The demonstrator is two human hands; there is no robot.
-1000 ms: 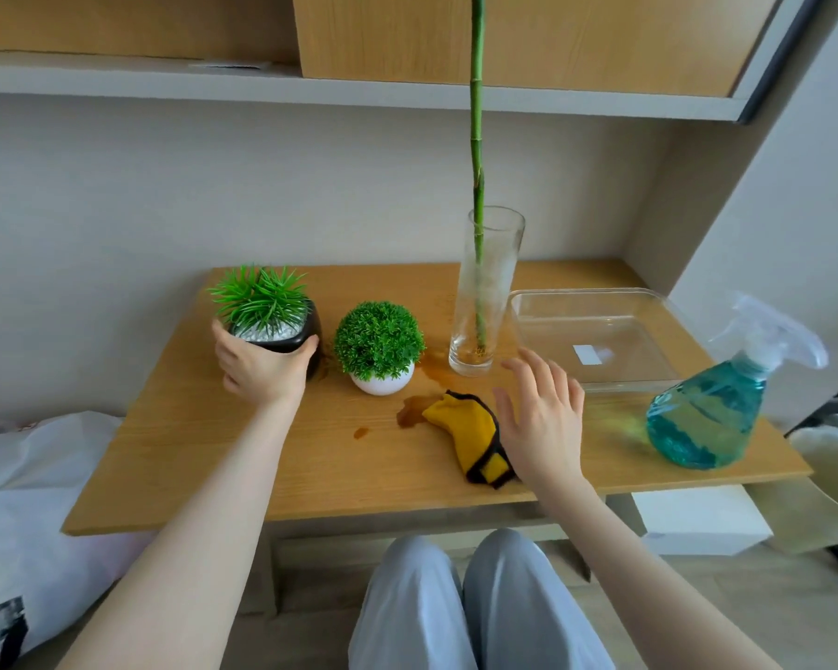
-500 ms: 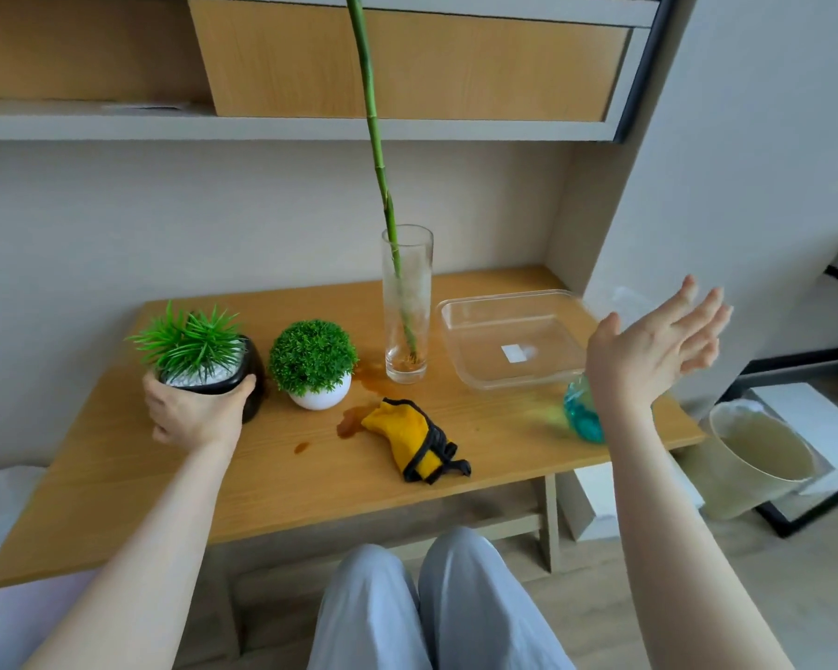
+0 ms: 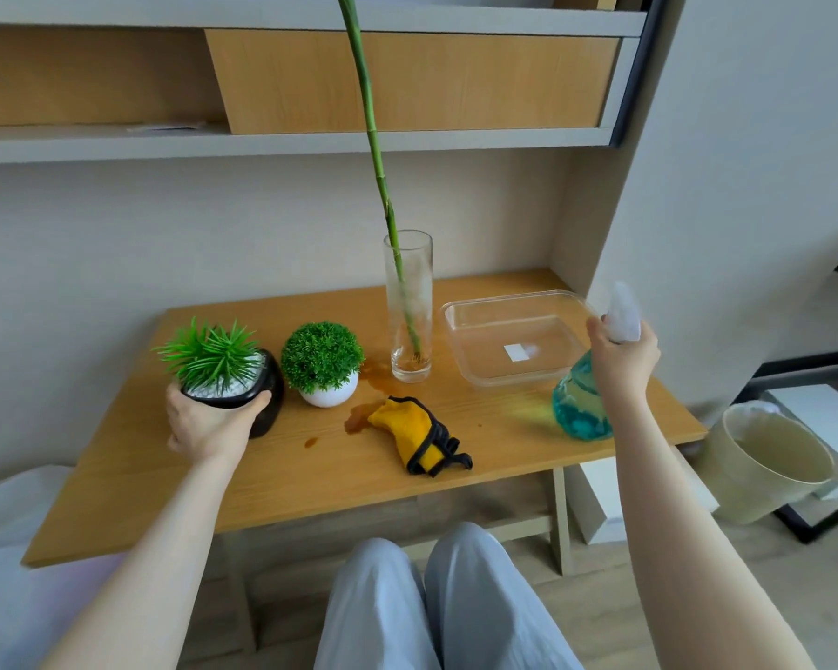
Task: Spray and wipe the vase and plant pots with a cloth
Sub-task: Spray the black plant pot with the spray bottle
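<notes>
My left hand (image 3: 209, 423) grips the black pot (image 3: 267, 403) of a spiky green plant at the table's left. Beside it stands a round white pot (image 3: 329, 395) with a bushy green plant. A tall glass vase (image 3: 410, 311) holding a long green stem stands behind the middle. A crumpled yellow cloth (image 3: 417, 435) with black trim lies in front, next to brown spill stains. My right hand (image 3: 622, 353) is closed around the white head of a teal spray bottle (image 3: 579, 408) standing at the table's right.
A clear plastic tray (image 3: 511, 307) sits at the back right of the wooden table (image 3: 310, 476). A beige bin (image 3: 770, 461) stands on the floor to the right. Shelves run above the table. My knees are under the front edge.
My right hand came down from the air onto the spray bottle's head and closed on it. The left hand stays on the black pot.
</notes>
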